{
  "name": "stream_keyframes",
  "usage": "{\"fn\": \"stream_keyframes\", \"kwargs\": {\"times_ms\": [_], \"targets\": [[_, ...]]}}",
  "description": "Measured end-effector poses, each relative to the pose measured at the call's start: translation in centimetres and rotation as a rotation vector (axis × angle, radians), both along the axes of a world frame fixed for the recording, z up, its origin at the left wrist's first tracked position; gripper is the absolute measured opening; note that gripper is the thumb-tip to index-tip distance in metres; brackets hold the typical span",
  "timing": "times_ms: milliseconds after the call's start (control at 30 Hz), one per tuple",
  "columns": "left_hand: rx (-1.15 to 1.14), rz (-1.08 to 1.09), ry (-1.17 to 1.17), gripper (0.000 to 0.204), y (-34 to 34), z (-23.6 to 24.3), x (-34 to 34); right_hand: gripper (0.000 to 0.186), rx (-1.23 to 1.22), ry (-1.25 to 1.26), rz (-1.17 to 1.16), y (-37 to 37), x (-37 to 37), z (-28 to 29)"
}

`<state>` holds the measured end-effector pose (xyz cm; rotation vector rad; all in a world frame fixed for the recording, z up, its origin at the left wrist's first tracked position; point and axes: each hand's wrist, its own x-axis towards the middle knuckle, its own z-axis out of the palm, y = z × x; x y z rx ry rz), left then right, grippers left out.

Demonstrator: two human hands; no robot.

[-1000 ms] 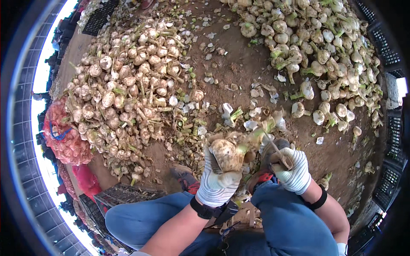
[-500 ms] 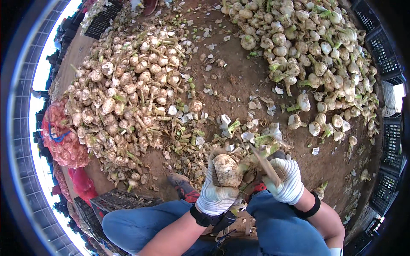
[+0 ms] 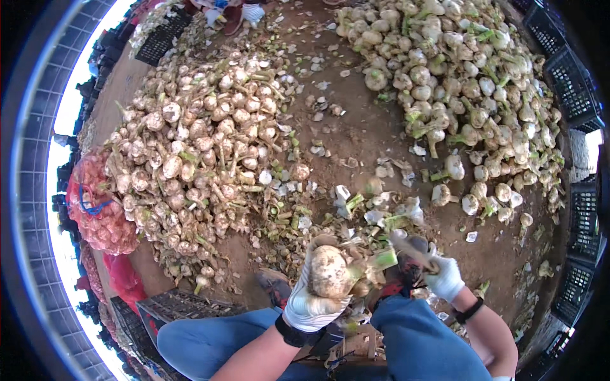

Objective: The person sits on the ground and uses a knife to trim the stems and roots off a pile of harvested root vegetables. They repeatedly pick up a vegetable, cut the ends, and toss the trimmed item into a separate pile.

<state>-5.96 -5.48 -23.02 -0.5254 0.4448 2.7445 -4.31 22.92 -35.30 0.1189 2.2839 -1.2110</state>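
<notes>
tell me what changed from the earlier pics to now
Since half a second ago, the right hand has moved right, taking its knife-like tool away from the bulb, whose green stem end now shows plainly. Another person's gloved hand has come further into view at the top. Nothing was let go: the left hand still holds the bulb, and both heaps look unchanged.

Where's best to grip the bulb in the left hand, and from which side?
Probably the round body of the bulb, from the left, as the left hand does: it's the widest part, and the green-ended stem points right, toward the blurred tool in the right hand.
</notes>
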Motion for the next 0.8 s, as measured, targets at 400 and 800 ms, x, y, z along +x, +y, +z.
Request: {"fn": "stream_keyframes", "kwargs": {"times_ms": [400, 800], "targets": [[-0.804, -0.023, -0.063, 0.043, 3.1, -9.1, -5.0, 0.011, -0.358, -0.34, -0.608, -0.8, 4.0, -3.2], [-2.8, -0.934, 1.119, 0.048, -10.0, -16.4, -17.5, 0.021, -0.339, -0.282, -0.64, -0.2, 5.1, -4.6]]}}
